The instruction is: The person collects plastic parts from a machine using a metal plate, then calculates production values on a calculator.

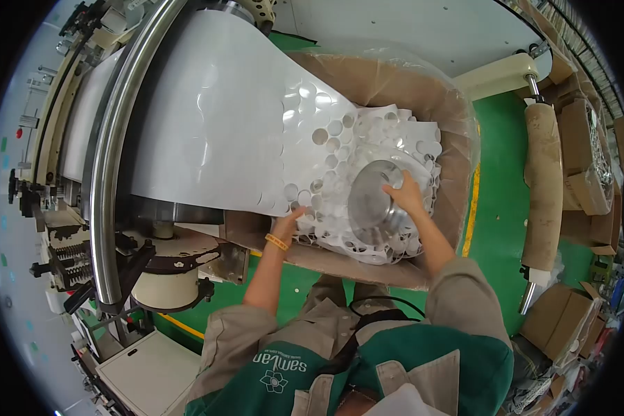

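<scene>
A white plastic-looking sheet point(208, 118) runs off the machine roller, and its perforated end point(312, 100) with rows of round holes drops into a lined cardboard box point(423, 80). My left hand point(289, 225), with an orange wristband, is at the near edge of this perforated sheet, thumb on top and other fingers partly hidden. In my right hand point(405, 194) is the rim of a round, see-through bowl-like piece point(376, 204), tilted over the heap of punched sheet in the box. Its exact kind cannot be made out.
A steel bar point(111, 166) and machine frame stand at the left. To the right, a brown-wrapped roller point(542, 180) hangs from a cream arm point(496, 76). Cardboard boxes point(558, 319) are stacked at far right. The green floor point(499, 208) has yellow lines.
</scene>
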Available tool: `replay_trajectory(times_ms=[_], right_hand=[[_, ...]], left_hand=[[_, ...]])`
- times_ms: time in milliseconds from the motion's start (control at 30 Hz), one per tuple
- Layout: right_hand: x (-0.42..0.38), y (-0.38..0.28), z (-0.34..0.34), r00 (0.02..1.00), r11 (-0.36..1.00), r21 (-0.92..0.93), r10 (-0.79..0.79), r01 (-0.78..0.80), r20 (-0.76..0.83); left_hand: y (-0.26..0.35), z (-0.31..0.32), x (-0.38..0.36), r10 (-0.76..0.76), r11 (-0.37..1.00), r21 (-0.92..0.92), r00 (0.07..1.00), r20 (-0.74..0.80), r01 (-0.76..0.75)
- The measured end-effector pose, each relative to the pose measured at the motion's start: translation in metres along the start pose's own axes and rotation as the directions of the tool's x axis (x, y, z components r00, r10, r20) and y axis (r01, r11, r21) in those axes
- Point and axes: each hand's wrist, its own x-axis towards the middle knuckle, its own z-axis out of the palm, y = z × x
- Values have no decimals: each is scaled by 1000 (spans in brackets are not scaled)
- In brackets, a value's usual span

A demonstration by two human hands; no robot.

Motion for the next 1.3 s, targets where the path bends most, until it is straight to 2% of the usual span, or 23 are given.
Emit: replay_trajectory(times_ms=[33, 67, 100, 167, 200, 267, 300, 333, 400, 433, 500, 567, 633, 733, 833, 900, 933, 967, 1033, 1067, 1167, 1233, 1300], right_hand=[[-11, -9, -28, 998, 999, -17, -26, 27, 51], [-21, -20, -56, 996, 994, -53, -91, 90, -19], [-34, -44, -66, 986, 988, -55, -151, 148, -74], [-50, -79, -109, 988, 971, 207, -97, 121, -121], [-56, -88, -117, 988, 938, 329, -67, 110, -139], [-52, -58, -50, 976, 997, 61, -43, 57, -212], [-34, 7, 37, 968, 988, -146, -89, 55, -235], [-39, 17, 69, 986, 992, 23, 126, -124, -108], [-46, 5, 65, 984, 971, 159, 176, -177, 22], [-46, 10, 55, 995, 983, 160, 97, -93, -18], [-35, 26, 20, 991, 986, 149, -58, 76, -121], [-57, -20, -63, 936, 960, 176, -153, 217, -316], [-76, -59, -129, 913, 971, 181, -73, 157, -401], [-82, -105, -161, 860, 702, 612, -1, 364, -510], [-44, -115, -110, 852, 534, 755, 117, 380, -511], [-8, -86, -43, 911, 669, 674, -11, 313, -412], [-7, -75, -26, 936, 834, 519, 8, 188, -352], [-6, -63, -14, 953, 945, 322, 38, 64, -300], [2, 8, 3, 929, 973, 123, -141, 193, -342], [4, 27, 5, 909, 967, 16, -232, 253, -346], [-27, -44, -68, 940, 977, 37, -193, 212, -281], [-39, -104, -109, 933, 921, 279, -182, 272, -311], [-26, -136, -102, 923, 775, 536, -158, 336, -351]], left_hand=[[0, -1, 0, 207, 977, -50, 978, -19, -207], [7, 5, -6, 277, 959, -37, 959, -62, -279], [30, -11, -20, 266, 962, -34, 960, -83, -269], [48, -3, -23, 250, 962, -91, 965, -83, -257], [51, 8, -23, 266, 963, -29, 962, -67, -268], [45, 15, -19, 220, 968, -124, 975, 18, -216], [39, 19, -14, 201, 967, -169, 977, 66, -188], [26, 21, -2, 219, 973, -78, 976, -4, -219], [21, 35, -1, 216, 973, -75, 976, -17, -216], [13, 39, -5, 193, 978, -75, 981, -26, -194], [11, 49, -10, 162, 972, -193, 978, 134, -134], [17, 67, -28, 154, 959, -275, 950, 272, -76], [17, 76, -33, 96, 929, -365, 916, 389, 57], [15, 78, -25, 58, 944, -319, 903, 426, 90], [19, 62, -13, 12, 963, -251, 910, 414, 101], [17, 51, -4, -64, 967, -204, 918, 392, 154], [21, 44, -6, -85, 917, -326, 909, 409, 232], [9, 26, 11, 16, 968, -240, 945, 327, 67], [18, 12, 14, 212, 971, -105, 976, -43, -215], [25, 4, 16, 237, 964, -112, 970, -56, -242], [30, -6, 16, 291, 933, -184, 949, -121, -309], [37, 12, 15, 348, 882, -271, 921, -174, -385], [36, 14, 9, 341, 879, -302, 929, -146, -370]])
